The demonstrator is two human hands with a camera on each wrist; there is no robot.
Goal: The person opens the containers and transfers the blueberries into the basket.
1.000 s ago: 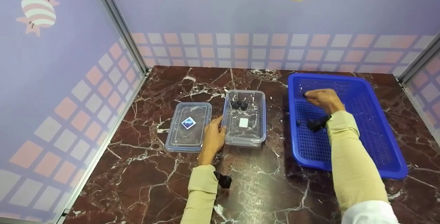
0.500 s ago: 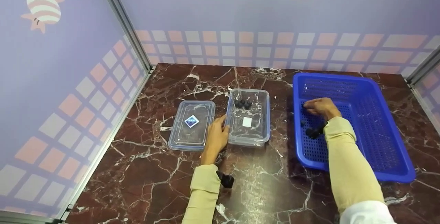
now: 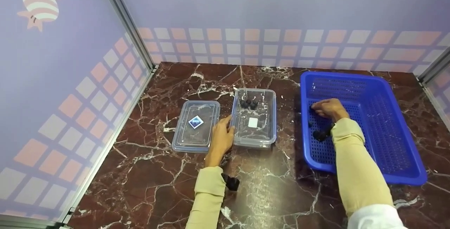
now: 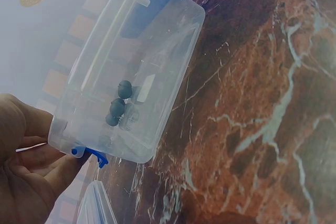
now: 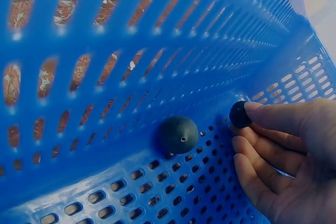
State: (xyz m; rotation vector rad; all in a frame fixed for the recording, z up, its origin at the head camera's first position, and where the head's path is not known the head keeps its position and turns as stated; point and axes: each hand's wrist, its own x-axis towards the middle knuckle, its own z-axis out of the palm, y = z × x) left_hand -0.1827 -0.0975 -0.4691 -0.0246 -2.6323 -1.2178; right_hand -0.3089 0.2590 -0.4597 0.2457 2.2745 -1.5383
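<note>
My right hand (image 3: 330,108) reaches down inside the blue plastic basket (image 3: 404,144). Between thumb and fingers it pinches a small dark ball (image 5: 241,114), close to the basket's wall and floor. Another dark ball (image 5: 178,135), with a tiny pale-rimmed hole, lies on the perforated floor beside it. My left hand (image 3: 221,135) rests against the left long side of a clear plastic box (image 3: 260,135), thumb and fingers touching it near a blue clip (image 4: 97,156). Several dark balls (image 4: 116,107) sit together toward the far end of that box.
A clear lid (image 3: 197,137) with a blue diamond sticker lies left of the box, beside my left hand. The marbled dark red table (image 3: 158,186) meets patterned panels (image 3: 225,7) at the back and sides.
Over the second, my right hand lowers deeper into the basket to the ball by its wall. My left hand stays at the box. The head view shifts slightly.
</note>
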